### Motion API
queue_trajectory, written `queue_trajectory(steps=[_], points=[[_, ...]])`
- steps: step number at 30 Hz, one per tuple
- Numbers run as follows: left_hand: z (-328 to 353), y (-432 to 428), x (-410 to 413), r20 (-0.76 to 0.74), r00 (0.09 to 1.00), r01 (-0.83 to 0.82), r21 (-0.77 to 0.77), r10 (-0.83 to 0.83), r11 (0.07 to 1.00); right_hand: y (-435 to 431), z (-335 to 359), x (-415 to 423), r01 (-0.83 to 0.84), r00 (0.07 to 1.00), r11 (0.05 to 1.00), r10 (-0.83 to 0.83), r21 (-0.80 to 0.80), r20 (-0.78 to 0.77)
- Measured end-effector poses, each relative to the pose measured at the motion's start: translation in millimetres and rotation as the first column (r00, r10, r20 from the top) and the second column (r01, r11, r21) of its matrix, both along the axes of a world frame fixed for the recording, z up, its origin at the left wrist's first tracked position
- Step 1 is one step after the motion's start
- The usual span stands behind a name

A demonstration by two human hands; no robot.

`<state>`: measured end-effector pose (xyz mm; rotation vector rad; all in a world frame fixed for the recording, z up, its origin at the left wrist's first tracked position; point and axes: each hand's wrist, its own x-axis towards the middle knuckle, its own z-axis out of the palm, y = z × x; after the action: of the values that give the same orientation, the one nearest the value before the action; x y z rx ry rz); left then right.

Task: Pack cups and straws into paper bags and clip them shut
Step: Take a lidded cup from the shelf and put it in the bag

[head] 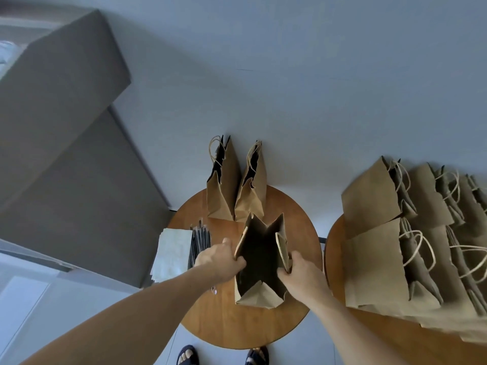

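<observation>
An open brown paper bag (259,296) stands upright in the middle of a round wooden table (226,320). My left hand (218,259) grips its left rim, fingers curled over the edge. My right hand (300,272) pinches the right rim and a handle. The bag's inside is dark and I cannot see its contents. A bundle of black wrapped straws (200,241) lies left of the bag, next to a stack of white napkins (172,252). Two more brown bags (235,185) stand at the table's far edge.
A second round table (334,259) on the right carries several brown bags with handles (395,233) lying in a row. A grey sofa (66,154) fills the left. My feet in dark sandals (187,355) stand below the table's near edge.
</observation>
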<state>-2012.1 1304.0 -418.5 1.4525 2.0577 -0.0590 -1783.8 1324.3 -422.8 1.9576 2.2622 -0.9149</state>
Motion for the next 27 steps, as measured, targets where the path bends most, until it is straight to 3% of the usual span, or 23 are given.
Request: queue_trajectory(steps=[5,9,12,16,22,27], points=[[3.0,1.0,-5.5,0.016,0.99,0.138,-0.104,-0.138,0.985,-2.8,7.4,0.9,-0.052,0.999,0.994,0.052,-0.097,0.0],[17.7,6.5,-16.9,0.115,0.969,0.236,-0.166,-0.219,0.958,-4.0,17.7,-0.4,-0.057,0.996,0.981,0.042,-0.187,-0.081],[42.6,15.4,-26.0,0.07,0.942,0.335,-0.144,-0.328,0.931,2.8,32.9,-0.6,-0.059,0.99,0.977,0.031,-0.204,-0.139],[77.1,29.0,-39.1,-0.104,0.922,0.369,-0.052,-0.373,0.928,22.8,63.0,-8.8,-0.113,0.982,0.989,0.097,-0.098,-0.161],[138.3,37.9,-59.4,-0.194,0.943,0.288,0.077,-0.269,0.955,61.9,113.5,-48.9,-0.198,0.971,0.974,0.211,0.113,-0.117],[194.9,23.0,-108.6,-0.287,0.95,0.181,0.178,-0.125,0.967,81.1,153.0,-113.9,-0.357,0.919,0.905,0.385,0.23,-0.087]])
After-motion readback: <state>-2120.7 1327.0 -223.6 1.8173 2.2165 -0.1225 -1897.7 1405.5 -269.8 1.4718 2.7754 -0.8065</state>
